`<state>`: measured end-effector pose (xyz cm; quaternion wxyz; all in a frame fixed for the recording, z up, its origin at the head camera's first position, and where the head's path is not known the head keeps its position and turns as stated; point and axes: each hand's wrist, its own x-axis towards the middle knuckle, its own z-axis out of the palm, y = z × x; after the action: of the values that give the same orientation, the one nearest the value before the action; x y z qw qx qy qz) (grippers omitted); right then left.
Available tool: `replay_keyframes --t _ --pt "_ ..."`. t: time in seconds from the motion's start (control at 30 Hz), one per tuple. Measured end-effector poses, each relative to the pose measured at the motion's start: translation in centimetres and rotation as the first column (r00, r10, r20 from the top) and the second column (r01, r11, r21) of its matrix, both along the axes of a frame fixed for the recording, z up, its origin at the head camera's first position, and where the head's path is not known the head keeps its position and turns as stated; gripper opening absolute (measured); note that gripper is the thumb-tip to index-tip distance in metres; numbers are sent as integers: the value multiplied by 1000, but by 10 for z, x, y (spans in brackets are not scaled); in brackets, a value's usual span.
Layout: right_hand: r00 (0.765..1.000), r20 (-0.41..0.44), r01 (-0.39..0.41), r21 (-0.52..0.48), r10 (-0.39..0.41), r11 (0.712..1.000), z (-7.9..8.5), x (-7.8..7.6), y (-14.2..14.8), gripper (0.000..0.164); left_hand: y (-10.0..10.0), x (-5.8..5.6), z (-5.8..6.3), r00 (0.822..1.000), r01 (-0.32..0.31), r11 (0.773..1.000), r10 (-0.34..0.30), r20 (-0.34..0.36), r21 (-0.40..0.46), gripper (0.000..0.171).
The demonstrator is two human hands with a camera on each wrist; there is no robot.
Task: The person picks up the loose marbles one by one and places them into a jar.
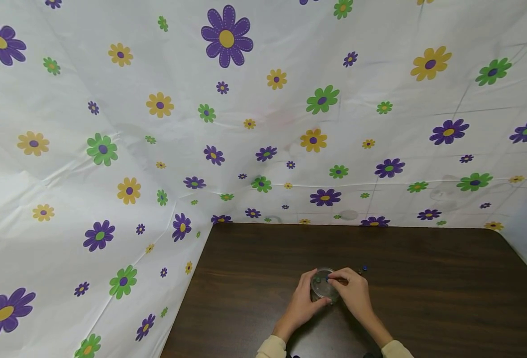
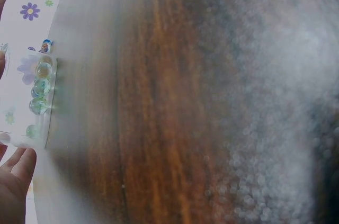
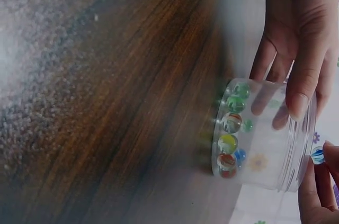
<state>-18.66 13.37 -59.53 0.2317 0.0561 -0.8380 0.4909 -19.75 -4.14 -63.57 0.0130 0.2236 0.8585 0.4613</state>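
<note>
A clear, round plastic jar (image 3: 265,134) stands on the table, its mouth uncovered. Glass marbles (image 3: 228,143), green, yellow, red-brown and blue, lie along its bottom. My left hand (image 1: 302,304) holds the jar from the left side, thumb and fingers spread around its wall. At the jar's mouth, my right hand (image 1: 355,296) pinches a clear marble with blue streaks (image 3: 318,155) between thumb and fingertip. In the left wrist view the jar is cut off by the frame's edge, with several marbles showing through its wall.
Loose marbles (image 1: 364,268) lie on the table just beyond my right hand. The dark wood-grain table (image 1: 442,288) stretches out on both sides. A white sheet with printed flowers (image 1: 263,124) hangs behind the table and along its left side.
</note>
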Motion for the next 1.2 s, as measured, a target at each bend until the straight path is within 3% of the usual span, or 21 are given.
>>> replay_keyframes --t 0.37,0.8,1.2 --pt "1000 -23 3 23 -2 1000 -1 1 -1 19 0 1 1 1000 -5 1000 5 -4 -5 81" --pt "1000 16 2 7 -2 1000 4 2 -2 16 -1 1 0 999 -1 1000 1 -32 -10 80" --pt "1000 17 10 12 -10 1000 3 1 -2 17 -1 1 1 1000 -5 1000 5 16 -13 82"
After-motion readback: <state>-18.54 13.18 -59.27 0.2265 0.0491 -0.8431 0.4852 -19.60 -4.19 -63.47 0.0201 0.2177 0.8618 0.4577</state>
